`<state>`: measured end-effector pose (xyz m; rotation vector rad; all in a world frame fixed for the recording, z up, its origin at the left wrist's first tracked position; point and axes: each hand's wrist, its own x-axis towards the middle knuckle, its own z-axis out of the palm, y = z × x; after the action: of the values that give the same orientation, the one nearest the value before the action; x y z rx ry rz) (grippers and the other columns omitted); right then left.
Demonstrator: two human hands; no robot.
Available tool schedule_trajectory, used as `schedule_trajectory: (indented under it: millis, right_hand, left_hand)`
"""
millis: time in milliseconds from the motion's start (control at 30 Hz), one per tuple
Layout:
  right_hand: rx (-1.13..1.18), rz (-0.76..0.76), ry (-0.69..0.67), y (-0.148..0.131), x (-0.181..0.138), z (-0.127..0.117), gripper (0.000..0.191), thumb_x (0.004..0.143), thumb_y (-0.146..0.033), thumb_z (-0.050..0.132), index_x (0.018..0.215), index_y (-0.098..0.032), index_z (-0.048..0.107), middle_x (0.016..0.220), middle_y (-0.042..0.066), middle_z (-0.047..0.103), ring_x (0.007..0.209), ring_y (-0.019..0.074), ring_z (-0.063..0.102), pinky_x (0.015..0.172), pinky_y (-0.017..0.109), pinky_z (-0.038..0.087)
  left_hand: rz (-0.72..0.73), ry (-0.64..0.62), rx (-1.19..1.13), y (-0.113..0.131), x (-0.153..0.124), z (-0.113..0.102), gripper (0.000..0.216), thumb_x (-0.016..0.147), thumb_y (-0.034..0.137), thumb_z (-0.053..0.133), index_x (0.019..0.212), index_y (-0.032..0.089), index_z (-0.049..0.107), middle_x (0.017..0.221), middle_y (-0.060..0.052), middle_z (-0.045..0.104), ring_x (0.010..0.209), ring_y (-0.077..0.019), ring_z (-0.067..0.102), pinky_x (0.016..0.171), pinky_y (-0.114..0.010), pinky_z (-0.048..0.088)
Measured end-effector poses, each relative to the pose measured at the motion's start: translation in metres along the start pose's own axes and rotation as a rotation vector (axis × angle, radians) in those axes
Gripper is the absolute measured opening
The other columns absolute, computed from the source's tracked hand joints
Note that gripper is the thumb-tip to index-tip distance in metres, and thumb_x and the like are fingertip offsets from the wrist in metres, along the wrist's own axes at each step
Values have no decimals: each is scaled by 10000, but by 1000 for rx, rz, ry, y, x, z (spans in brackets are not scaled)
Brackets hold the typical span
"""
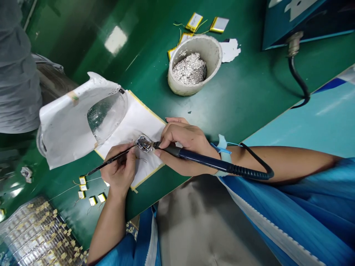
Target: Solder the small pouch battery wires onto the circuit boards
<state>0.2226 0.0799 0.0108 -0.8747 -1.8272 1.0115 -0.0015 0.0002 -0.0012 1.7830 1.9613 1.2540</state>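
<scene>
A person's right hand point(188, 142) is wrapped around a dark soldering iron point(203, 159), its tip at a small electronic part point(143, 143) over a white sheet point(141, 114) on the green bench point(149, 81), while the left hand point(119, 170) pinches black tweezers point(111, 159) reaching the part's left edge. A pale cup point(180, 88) of silvery shavings point(190, 69) stands on the far side; small batteries point(93, 200) lie near left.

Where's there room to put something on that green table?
The green table looks mostly bare between the tub of shiny bits and black cable, and between tub and white cover. It's crowded at the white sheet, by the left hand and right hand, and around the little batteries near the left forearm.
</scene>
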Motion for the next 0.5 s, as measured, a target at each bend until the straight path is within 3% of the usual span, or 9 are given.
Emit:
schedule_trajectory:
  millis: [133,500]
  right_hand:
    - [17,13,2,-1,0,0,172,908,-250,738,838,-259,581,722,-48,693,679,166,668,1057,445,494]
    - [31,-6,-6,0,-1,2,184,874,-218,747,839,-260,571,740,-54,695,712,174,677,1127,464,460]
  left_hand:
    - [77,-40,-37,-3,2,-1,120,977,246,826,1076,205,771,998,-55,838,924,-188,833,844,-335,695]
    - [80,10,74,-3,2,0,100,958,208,851,1051,200,816,995,-43,846,889,-164,829,828,-277,679]
